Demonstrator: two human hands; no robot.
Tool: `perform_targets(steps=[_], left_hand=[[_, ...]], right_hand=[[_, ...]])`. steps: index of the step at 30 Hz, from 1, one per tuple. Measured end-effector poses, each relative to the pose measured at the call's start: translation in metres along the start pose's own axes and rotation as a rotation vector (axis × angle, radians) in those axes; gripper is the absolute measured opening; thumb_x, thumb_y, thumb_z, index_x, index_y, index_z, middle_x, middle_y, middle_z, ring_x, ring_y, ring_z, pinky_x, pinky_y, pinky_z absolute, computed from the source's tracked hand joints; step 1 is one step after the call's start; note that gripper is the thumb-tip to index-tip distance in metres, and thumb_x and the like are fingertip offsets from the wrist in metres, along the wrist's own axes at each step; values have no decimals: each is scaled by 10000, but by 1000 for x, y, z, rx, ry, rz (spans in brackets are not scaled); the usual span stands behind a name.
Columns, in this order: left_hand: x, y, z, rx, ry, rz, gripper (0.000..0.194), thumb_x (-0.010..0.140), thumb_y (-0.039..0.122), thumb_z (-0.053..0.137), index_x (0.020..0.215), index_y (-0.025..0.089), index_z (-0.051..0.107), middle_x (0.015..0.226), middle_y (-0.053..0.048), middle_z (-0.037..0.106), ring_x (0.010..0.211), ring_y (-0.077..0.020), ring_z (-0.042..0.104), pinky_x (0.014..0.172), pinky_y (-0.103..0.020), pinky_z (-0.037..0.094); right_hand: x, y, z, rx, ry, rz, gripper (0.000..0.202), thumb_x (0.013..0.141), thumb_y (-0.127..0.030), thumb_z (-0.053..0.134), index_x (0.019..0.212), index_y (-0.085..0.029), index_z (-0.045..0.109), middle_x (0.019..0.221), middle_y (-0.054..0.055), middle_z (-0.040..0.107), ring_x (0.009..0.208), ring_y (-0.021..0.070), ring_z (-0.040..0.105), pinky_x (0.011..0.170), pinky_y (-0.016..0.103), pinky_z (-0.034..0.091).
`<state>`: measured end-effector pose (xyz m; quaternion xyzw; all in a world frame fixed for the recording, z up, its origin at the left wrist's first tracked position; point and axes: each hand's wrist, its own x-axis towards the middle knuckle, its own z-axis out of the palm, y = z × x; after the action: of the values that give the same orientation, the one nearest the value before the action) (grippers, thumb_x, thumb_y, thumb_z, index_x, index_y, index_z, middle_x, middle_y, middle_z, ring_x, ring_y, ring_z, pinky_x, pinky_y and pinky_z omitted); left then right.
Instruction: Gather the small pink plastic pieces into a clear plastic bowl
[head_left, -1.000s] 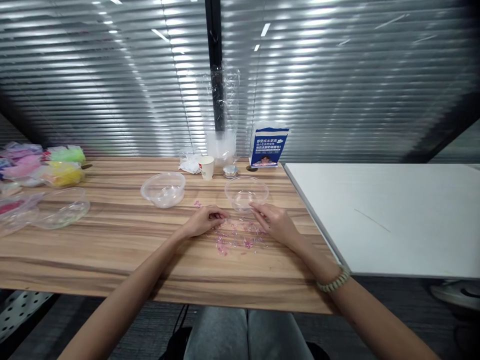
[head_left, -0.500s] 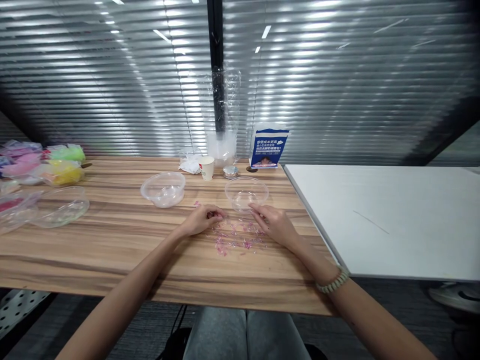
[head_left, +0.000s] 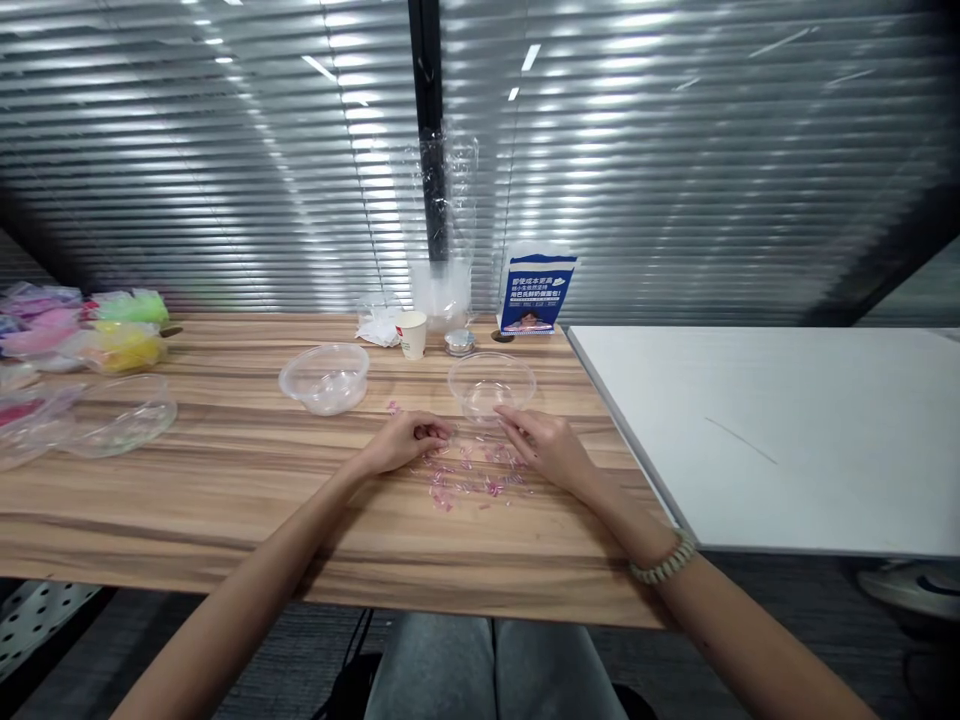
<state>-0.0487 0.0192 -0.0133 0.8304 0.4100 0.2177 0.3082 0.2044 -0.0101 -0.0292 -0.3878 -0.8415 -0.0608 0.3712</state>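
Note:
Small pink and clear pieces (head_left: 491,487) lie scattered on the wood-grain table in front of me. My left hand (head_left: 409,440) rests at their left edge, its fingers curled together; whatever they pinch is too small to make out. At the near rim of a clear round bowl (head_left: 491,385) is my right hand (head_left: 547,445), thumb and fingertips drawn together, with anything between them too small to tell. Another clear bowl (head_left: 326,380) stands to the left, beyond my left hand. A small pink bit (head_left: 393,407) lies between the two bowls.
Behind the bowls stand a paper cup (head_left: 412,335), a small round tin (head_left: 460,343), a tall clear plastic bag (head_left: 442,290) and a blue carton (head_left: 536,295). Colourful bags (head_left: 124,345) and clear lids (head_left: 124,415) lie at left. A white table (head_left: 787,430) adjoins at right.
My left hand has shifted very slightly to the right. My right hand stays by the bowl's near rim.

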Motion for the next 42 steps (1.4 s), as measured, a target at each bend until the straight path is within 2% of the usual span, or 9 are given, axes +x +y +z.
perform_targets(steps=[6,18,24,34,36,38,42], left_hand=[[-2,6,2,16,25,-13,219,751,273,635,925,147,678,870,-48,703,745,-150,622,685,-232,474],[-1,11,3,122,48,5,110,742,192,613,766,134,703,752,-44,705,665,-143,608,614,-211,443],[-1,6,6,167,76,17,129,753,148,574,795,153,696,797,-41,702,737,-158,615,694,-235,448],[-1,3,8,294,58,103,227,784,62,449,787,157,655,786,-45,663,782,-165,576,741,-259,419],[-1,4,7,296,99,98,202,786,76,465,783,157,650,794,-46,659,798,-171,572,759,-270,416],[-1,6,5,273,187,78,168,794,105,483,795,161,642,801,-42,656,793,-171,574,749,-271,420],[-2,11,-1,177,468,99,155,830,148,470,813,164,624,829,-35,656,790,-158,582,735,-259,436]], right_hand=[[1,0,-1,6,-2,-10,265,894,-193,443,1102,-143,599,953,94,696,772,197,672,660,303,533],[0,-1,-1,0,-1,9,261,898,-201,443,1102,-152,598,955,78,699,759,188,673,647,289,532],[0,-1,-1,19,2,9,270,895,-193,453,1123,-175,595,1002,75,689,810,187,674,695,292,537],[-1,0,0,0,-18,23,272,894,-195,452,1126,-148,584,964,81,696,772,195,673,664,296,531],[-1,0,0,9,-10,11,264,892,-183,451,1117,-146,585,980,82,692,795,193,672,679,294,533],[-1,0,1,10,7,-1,249,892,-178,452,1095,-146,591,983,82,692,807,190,672,691,293,534],[-1,0,3,-1,60,-32,205,899,-192,451,1017,-141,612,947,79,700,791,184,676,674,280,534]])
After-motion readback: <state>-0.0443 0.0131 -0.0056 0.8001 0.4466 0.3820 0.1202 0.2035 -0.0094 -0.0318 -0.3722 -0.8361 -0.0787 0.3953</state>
